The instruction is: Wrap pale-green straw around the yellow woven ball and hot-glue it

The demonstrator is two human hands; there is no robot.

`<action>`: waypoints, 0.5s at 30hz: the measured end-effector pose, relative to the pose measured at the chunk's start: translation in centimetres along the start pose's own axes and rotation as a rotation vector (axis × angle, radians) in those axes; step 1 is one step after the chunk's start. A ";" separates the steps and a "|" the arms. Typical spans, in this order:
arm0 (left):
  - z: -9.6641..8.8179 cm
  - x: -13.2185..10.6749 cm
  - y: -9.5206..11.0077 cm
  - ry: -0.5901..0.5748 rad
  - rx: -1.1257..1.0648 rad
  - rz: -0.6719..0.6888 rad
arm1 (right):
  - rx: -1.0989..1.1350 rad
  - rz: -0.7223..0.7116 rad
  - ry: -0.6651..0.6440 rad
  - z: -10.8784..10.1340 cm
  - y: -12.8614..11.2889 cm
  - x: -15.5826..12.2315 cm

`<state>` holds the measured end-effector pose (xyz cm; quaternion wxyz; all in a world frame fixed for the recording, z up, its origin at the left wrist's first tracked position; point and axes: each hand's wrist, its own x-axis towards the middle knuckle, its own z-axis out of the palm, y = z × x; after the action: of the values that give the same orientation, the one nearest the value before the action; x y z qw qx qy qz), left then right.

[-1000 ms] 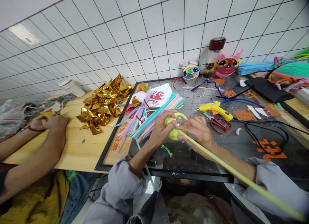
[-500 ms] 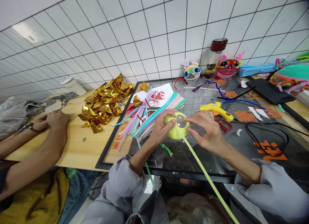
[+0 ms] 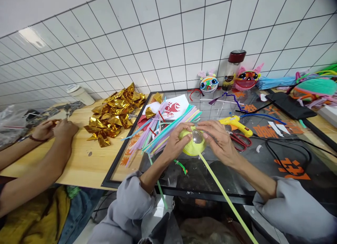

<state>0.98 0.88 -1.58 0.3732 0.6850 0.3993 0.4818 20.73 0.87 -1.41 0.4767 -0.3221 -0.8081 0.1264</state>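
Between my hands is a clear ball wrapped in yellow pipe cleaner (image 3: 194, 150). A bare patch of the clear surface shows at its middle. My left hand (image 3: 177, 141) is closed around the ball's left side, with the thumb pressed on the coils. My right hand (image 3: 220, 141) grips the right side, its fingers over the top edge. From the ball's lower side a long yellow strand (image 3: 223, 191) runs down past the table edge. A pile of pastel pipe cleaners (image 3: 172, 127) lies just beyond my left hand.
Right of my hands lie a yellow glue gun (image 3: 240, 126) and red-handled scissors (image 3: 242, 141). Black cable (image 3: 286, 163) loops farther right. Two decorated face balls and a bottle (image 3: 233, 70) stand by the wall. Gold foil pieces (image 3: 113, 110) and another person's hands (image 3: 56, 128) are at left.
My right hand has moved in, from fingers spread beside the ball to resting against its right side and top. The other person's hands have shifted slightly apart.
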 end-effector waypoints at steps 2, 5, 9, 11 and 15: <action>0.0 0.0 0.0 -0.006 -0.005 0.006 | 0.028 0.003 -0.026 0.2 0.1 0.1; 0.0 0.0 0.0 -0.010 -0.019 0.015 | 0.016 0.014 -0.050 0.3 -0.2 0.0; 0.1 0.1 -0.1 -0.015 -0.023 0.025 | -0.012 -0.031 -0.059 0.4 -0.5 -0.1; 0.1 0.1 -0.1 -0.018 -0.027 0.038 | -0.047 -0.070 -0.049 0.5 -0.5 -0.2; 0.2 0.0 -0.1 -0.016 -0.047 0.031 | -0.143 -0.144 -0.029 0.7 0.0 -0.4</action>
<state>1.19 0.89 -1.69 0.3847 0.6861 0.3741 0.4913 20.22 0.64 -2.05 0.4487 -0.2948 -0.8428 0.0384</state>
